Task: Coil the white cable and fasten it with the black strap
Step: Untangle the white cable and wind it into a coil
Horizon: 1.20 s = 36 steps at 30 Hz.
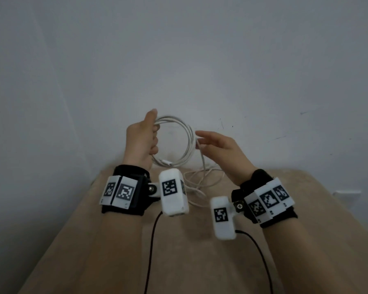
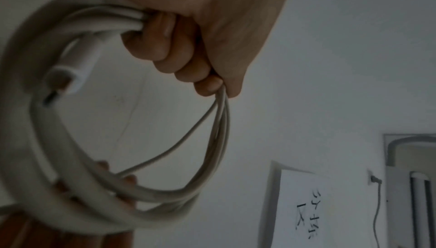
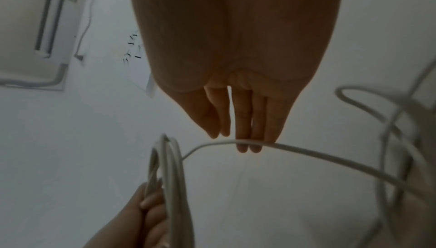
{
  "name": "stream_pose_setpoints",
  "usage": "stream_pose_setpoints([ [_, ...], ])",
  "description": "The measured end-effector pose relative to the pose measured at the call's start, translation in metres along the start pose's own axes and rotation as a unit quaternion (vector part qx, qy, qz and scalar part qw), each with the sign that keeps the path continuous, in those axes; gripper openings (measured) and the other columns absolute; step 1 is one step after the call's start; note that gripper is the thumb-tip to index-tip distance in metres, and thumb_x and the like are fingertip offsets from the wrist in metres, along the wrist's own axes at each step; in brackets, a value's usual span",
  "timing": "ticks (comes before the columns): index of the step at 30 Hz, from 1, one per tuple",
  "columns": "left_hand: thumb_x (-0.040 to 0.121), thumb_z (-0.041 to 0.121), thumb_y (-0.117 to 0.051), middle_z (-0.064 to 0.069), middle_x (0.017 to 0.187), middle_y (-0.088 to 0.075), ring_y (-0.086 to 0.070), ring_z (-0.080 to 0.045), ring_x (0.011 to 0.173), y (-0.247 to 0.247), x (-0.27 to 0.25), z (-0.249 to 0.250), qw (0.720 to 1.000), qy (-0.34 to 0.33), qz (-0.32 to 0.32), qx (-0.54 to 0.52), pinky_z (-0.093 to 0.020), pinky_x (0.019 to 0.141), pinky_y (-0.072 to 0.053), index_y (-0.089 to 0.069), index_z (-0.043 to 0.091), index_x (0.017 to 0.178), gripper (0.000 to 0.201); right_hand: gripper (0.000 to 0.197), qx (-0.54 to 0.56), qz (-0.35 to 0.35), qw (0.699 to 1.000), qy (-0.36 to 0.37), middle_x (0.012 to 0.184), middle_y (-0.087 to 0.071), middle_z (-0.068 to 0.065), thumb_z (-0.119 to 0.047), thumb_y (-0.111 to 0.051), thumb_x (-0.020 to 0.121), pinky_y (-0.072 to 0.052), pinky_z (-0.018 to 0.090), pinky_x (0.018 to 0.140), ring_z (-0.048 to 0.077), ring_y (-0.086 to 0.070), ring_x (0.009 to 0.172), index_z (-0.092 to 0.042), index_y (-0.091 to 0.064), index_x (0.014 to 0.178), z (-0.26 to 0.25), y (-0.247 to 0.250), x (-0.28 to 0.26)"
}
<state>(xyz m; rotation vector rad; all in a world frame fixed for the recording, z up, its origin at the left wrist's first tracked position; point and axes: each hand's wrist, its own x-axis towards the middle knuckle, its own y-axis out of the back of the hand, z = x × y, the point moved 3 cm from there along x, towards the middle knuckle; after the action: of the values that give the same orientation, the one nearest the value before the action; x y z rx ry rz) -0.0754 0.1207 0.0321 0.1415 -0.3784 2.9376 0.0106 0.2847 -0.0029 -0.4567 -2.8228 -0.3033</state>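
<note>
My left hand (image 1: 146,136) is raised in front of the wall and grips several loops of the white cable (image 1: 184,143), its fingers (image 2: 165,47) curled round the bundle. The cable's white plug (image 2: 68,76) hangs inside the coil (image 2: 132,192). My right hand (image 1: 217,143) is held beside the coil's right side with straight fingers (image 3: 247,136). One loose strand (image 3: 318,154) runs across those fingertips and down to a slack tangle (image 1: 200,181) on the table. The coil (image 3: 169,173) and left hand (image 3: 146,213) show low in the right wrist view. No black strap is in sight.
A tan table (image 1: 179,251) lies below my hands against a white wall (image 1: 179,60). Black wires (image 1: 151,240) trail from the wrist cameras toward me. A paper sign (image 2: 304,207) and a wall socket (image 2: 373,180) appear in the left wrist view.
</note>
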Motion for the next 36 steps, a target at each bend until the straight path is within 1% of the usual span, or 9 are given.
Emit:
stream_pose_setpoints([
  [4,0.091,0.036,-0.058,0.012,0.037,-0.028,-0.018,-0.005,0.032,0.004,0.002,0.004,0.997,-0.012,-0.039,0.06,-0.016,0.035,-0.013,-0.039,0.018,0.056,0.044,0.015,0.0,0.035,0.999,-0.022,0.062,-0.054,-0.002,-0.02,-0.062,0.091,-0.054,0.03,0.074,0.01,-0.054,0.06,-0.008,-0.072,0.094,0.009,0.006,-0.002],
  [7,0.09,0.039,-0.06,0.012,0.032,-0.033,-0.023,-0.006,0.031,0.007,0.004,0.001,0.983,-0.05,-0.045,0.17,-0.019,0.039,-0.018,-0.043,0.015,0.054,0.047,0.018,0.101,0.079,0.991,-0.026,0.064,-0.043,0.005,-0.016,-0.062,0.091,-0.042,0.023,0.051,0.011,-0.036,0.051,-0.009,-0.072,0.078,0.006,0.018,-0.003],
  [11,0.087,0.045,-0.063,0.01,0.037,-0.037,-0.029,-0.006,0.034,0.008,0.005,-0.003,0.96,-0.102,-0.028,0.26,-0.029,0.05,-0.023,-0.041,0.022,0.038,0.058,0.019,0.137,0.099,0.986,-0.007,0.066,-0.042,0.001,-0.018,-0.063,0.09,-0.024,0.019,0.044,0.011,-0.023,0.049,-0.005,-0.073,0.081,-0.001,0.033,-0.004],
  [13,0.087,0.048,-0.06,0.006,0.045,-0.041,-0.034,-0.011,0.043,0.008,0.005,-0.002,0.953,-0.122,0.0,0.277,-0.029,0.056,-0.028,-0.048,0.016,0.046,0.054,0.021,0.13,0.088,0.988,-0.003,0.063,-0.047,-0.002,-0.019,-0.062,0.09,-0.022,0.018,0.043,0.011,-0.024,0.049,-0.001,-0.072,0.086,-0.002,0.034,-0.004],
  [15,0.088,0.05,-0.058,0.001,0.053,-0.046,-0.036,-0.014,0.047,0.008,0.007,-0.002,0.96,-0.121,0.027,0.252,-0.03,0.058,-0.03,-0.052,0.01,0.056,0.051,0.022,0.124,0.068,0.99,-0.006,0.065,-0.058,-0.004,-0.019,-0.062,0.09,-0.025,0.017,0.041,0.01,-0.03,0.049,0.0,-0.072,0.09,-0.003,0.03,-0.005],
  [21,0.089,0.045,-0.059,0.003,0.055,-0.047,-0.033,-0.002,0.03,0.013,0.011,-0.007,0.993,-0.039,0.072,0.081,-0.016,0.037,-0.024,-0.047,0.014,0.059,0.045,0.019,0.08,0.0,0.997,-0.018,0.085,-0.071,0.009,-0.015,-0.059,0.092,-0.026,0.015,0.039,0.009,-0.049,0.054,-0.006,-0.075,0.086,-0.008,0.014,-0.009],
  [27,0.09,0.043,-0.059,0.003,0.057,-0.049,-0.034,-0.01,0.042,0.009,0.009,-0.009,0.991,-0.042,0.121,0.045,-0.023,0.045,-0.027,-0.046,0.013,0.056,0.048,0.025,0.022,-0.042,0.998,-0.048,0.098,-0.074,0.003,-0.022,-0.047,0.098,-0.024,0.014,0.037,0.013,-0.057,0.055,-0.017,-0.07,0.104,-0.007,-0.002,-0.009],
  [30,0.091,0.044,-0.057,0.003,0.058,-0.045,-0.028,-0.007,0.034,0.004,0.006,-0.01,0.994,-0.016,0.109,-0.003,-0.017,0.037,-0.023,-0.047,0.014,0.06,0.044,0.03,0.012,-0.063,0.996,-0.066,0.106,-0.071,-0.001,-0.031,-0.041,0.1,-0.023,0.014,0.038,0.014,-0.062,0.067,-0.024,-0.063,0.118,-0.007,-0.012,-0.01],
  [36,0.093,0.046,-0.052,0.01,0.039,-0.026,-0.017,-0.006,0.031,-0.006,0.001,-0.013,0.985,0.067,0.058,-0.147,-0.017,0.031,-0.015,-0.04,0.018,0.061,0.044,0.039,0.07,-0.08,0.991,-0.082,0.113,-0.07,0.001,-0.036,-0.034,0.102,-0.033,0.02,0.048,0.012,-0.06,0.085,-0.023,-0.067,0.117,-0.004,-0.018,-0.009],
])
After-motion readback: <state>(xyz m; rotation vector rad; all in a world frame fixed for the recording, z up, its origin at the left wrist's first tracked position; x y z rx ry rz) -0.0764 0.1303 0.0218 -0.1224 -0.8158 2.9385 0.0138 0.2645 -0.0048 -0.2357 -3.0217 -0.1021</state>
